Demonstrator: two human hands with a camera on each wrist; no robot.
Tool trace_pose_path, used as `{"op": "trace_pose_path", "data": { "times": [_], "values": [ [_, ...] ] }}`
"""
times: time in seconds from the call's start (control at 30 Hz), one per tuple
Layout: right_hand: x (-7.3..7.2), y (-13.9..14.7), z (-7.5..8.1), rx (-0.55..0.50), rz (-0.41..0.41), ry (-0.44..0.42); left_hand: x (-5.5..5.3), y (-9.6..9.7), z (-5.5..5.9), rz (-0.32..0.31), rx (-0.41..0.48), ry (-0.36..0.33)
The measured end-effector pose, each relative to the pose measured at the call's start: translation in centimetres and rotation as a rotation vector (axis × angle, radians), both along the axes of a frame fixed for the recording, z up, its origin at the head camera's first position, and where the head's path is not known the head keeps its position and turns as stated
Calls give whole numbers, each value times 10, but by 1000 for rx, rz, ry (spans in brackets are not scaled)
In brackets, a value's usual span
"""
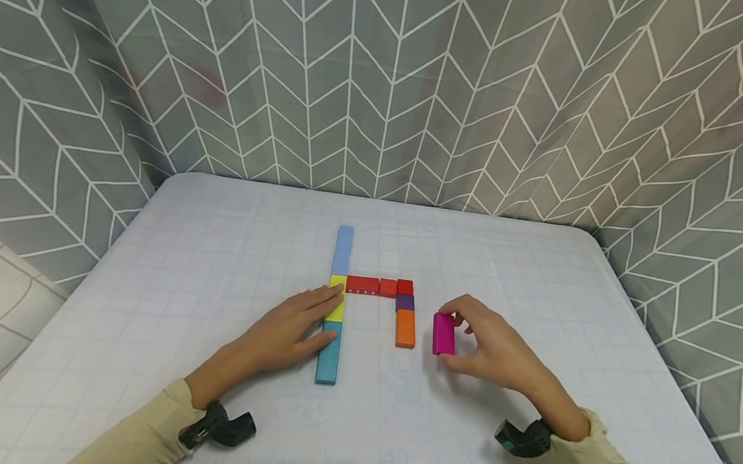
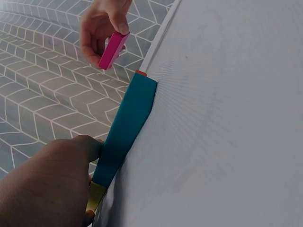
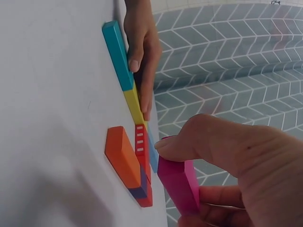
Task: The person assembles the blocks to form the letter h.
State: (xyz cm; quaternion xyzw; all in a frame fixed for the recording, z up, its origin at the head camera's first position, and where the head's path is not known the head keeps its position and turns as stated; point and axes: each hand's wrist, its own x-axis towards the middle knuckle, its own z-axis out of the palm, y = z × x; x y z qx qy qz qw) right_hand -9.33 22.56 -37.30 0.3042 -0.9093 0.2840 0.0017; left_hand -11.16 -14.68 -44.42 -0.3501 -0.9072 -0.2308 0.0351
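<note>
A magenta block (image 1: 443,334) is pinched between the thumb and fingers of my right hand (image 1: 500,352), held above the table just right of the orange block (image 1: 405,331). My left hand (image 1: 286,333) rests on a straight column of blocks, its fingers lying on the yellow part (image 1: 335,313) and its thumb touching the teal block (image 1: 328,361). A light blue block (image 1: 342,250) forms the column's far end. From the yellow part a red block with white marks (image 1: 363,285) and a small red block (image 1: 387,288) run right to another red block (image 1: 405,286). A purple block (image 1: 405,302) lies between that and the orange one.
The blocks lie on a table with a pale, faintly gridded cover (image 1: 211,247). Grey curtains with white chevron lines (image 1: 391,86) hang behind and at the sides. Each wrist carries a black camera, the left one (image 1: 218,425) close above the cover.
</note>
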Motion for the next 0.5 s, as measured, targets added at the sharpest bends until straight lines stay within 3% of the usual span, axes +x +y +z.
{"op": "trace_pose_path", "data": {
  "times": [0.5],
  "values": [
    [5,-10,-1,-14,36,-11,1,1,2,2,-5,-5]
  ]
}}
